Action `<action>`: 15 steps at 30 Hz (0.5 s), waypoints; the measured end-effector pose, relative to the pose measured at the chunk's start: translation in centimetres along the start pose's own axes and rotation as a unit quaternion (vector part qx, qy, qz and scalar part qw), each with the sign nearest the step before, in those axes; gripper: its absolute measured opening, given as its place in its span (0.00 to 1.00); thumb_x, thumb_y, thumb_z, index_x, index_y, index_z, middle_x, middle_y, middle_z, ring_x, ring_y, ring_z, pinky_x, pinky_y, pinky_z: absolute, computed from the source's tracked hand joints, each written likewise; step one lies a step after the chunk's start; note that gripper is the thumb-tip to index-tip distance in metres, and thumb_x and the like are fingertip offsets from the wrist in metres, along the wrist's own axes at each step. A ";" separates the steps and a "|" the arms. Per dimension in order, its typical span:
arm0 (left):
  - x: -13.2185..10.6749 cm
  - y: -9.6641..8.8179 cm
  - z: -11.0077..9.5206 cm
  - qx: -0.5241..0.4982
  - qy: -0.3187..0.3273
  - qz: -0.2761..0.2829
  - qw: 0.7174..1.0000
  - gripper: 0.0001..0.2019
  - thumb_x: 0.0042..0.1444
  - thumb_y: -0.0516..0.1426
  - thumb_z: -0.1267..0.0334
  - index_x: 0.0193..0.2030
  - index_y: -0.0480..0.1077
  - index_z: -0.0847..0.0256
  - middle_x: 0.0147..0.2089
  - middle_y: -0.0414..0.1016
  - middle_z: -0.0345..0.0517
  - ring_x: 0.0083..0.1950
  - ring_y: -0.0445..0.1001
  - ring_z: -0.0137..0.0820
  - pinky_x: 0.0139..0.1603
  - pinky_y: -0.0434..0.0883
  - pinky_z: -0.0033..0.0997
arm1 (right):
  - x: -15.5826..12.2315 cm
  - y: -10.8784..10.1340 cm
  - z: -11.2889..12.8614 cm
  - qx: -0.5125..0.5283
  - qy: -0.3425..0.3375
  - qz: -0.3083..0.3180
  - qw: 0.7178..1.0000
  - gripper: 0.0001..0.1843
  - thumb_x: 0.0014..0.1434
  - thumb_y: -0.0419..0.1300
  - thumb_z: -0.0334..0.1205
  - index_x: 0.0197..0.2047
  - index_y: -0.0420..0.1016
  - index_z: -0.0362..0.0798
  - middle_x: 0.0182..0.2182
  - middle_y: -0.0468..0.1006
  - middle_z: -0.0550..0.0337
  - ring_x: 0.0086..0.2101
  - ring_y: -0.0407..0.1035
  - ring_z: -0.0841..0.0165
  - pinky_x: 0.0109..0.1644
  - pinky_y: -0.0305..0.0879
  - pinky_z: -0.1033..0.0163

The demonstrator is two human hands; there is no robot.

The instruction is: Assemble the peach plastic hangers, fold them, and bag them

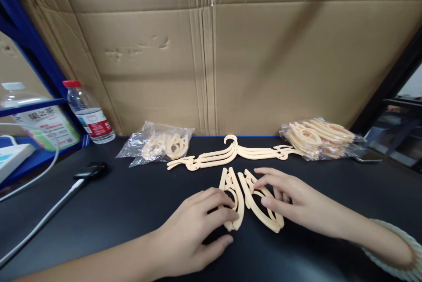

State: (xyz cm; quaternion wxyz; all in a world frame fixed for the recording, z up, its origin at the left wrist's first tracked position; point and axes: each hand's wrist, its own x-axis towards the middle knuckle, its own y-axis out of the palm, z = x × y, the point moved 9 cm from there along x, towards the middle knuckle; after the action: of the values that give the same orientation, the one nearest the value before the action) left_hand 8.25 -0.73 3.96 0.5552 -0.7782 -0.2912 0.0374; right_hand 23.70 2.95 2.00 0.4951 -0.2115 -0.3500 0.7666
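Observation:
Two folded cream plastic hangers lie side by side on the black table in front of me. My left hand [206, 222] rests with its fingertips on the left folded hanger [240, 205], fingers spread and thumb apart on the table. Over the right folded hanger [259, 211], my right hand [286, 192] has its fingers apart, the fingertips at that hanger's right side. Neither hand is wrapped around anything. Just beyond them, several unfolded cream hangers [235, 152] lie nested together with a hook pointing up.
A clear plastic bag [132, 143] with cream hanger parts lies back left, and another bag [336, 143] of folded hangers back right. A red-capped bottle [95, 119] stands by the blue shelf [42, 49]. A white cable [42, 225] with a black device [91, 170] crosses the left. Cardboard [280, 66] walls the back.

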 end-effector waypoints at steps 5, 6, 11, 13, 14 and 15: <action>-0.2 -0.1 0.1 0.004 0.008 -0.016 1.000 0.14 0.57 0.55 0.69 0.51 0.71 0.58 0.51 0.73 0.53 0.52 0.70 0.41 0.52 0.71 0.39 | -0.6 0.2 0.9 -0.013 -0.046 0.023 0.999 0.25 0.55 0.64 0.46 0.56 0.68 0.57 0.58 0.61 0.56 0.27 0.63 0.77 0.32 0.68 0.67; -0.2 -0.2 0.2 0.003 0.009 -0.022 1.000 0.14 0.57 0.55 0.70 0.51 0.71 0.58 0.51 0.73 0.52 0.53 0.70 0.41 0.53 0.71 0.39 | -0.7 0.4 1.1 -0.012 -0.053 0.032 0.998 0.28 0.53 0.66 0.44 0.57 0.66 0.58 0.57 0.62 0.57 0.28 0.64 0.76 0.33 0.68 0.67; -0.3 -0.3 0.9 0.005 -0.006 -0.040 0.999 0.14 0.59 0.53 0.72 0.51 0.71 0.58 0.51 0.71 0.53 0.55 0.68 0.41 0.54 0.71 0.38 | -0.6 0.9 1.9 -0.005 -0.090 0.033 0.995 0.31 0.51 0.68 0.39 0.58 0.66 0.57 0.52 0.64 0.58 0.30 0.64 0.75 0.34 0.68 0.69; -0.3 -0.3 1.2 0.004 -0.016 -0.042 0.999 0.15 0.59 0.52 0.72 0.51 0.70 0.58 0.52 0.71 0.54 0.56 0.68 0.41 0.55 0.70 0.39 | -0.4 0.8 1.9 -0.004 -0.102 0.015 0.995 0.27 0.53 0.67 0.39 0.56 0.68 0.56 0.51 0.64 0.57 0.30 0.63 0.75 0.34 0.67 0.68; -0.3 -0.3 1.4 0.002 -0.020 -0.043 0.999 0.15 0.59 0.53 0.72 0.51 0.70 0.58 0.52 0.71 0.54 0.56 0.67 0.41 0.56 0.70 0.40 | -0.3 0.8 1.9 -0.003 -0.106 0.009 0.994 0.25 0.53 0.66 0.40 0.55 0.68 0.55 0.51 0.65 0.57 0.29 0.62 0.75 0.33 0.67 0.68; -0.3 -0.3 1.5 -0.002 -0.023 -0.043 0.999 0.15 0.59 0.53 0.72 0.52 0.70 0.58 0.52 0.71 0.53 0.56 0.67 0.42 0.56 0.70 0.40 | -0.2 0.9 1.8 -0.002 -0.108 0.007 0.994 0.23 0.54 0.66 0.41 0.53 0.69 0.54 0.50 0.65 0.57 0.29 0.62 0.75 0.33 0.67 0.68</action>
State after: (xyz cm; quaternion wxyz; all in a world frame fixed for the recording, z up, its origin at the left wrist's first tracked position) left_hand 7.31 0.41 3.59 0.5478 -0.7651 -0.3371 0.0307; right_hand 22.02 1.95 2.54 0.4483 -0.1304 -0.4012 0.7880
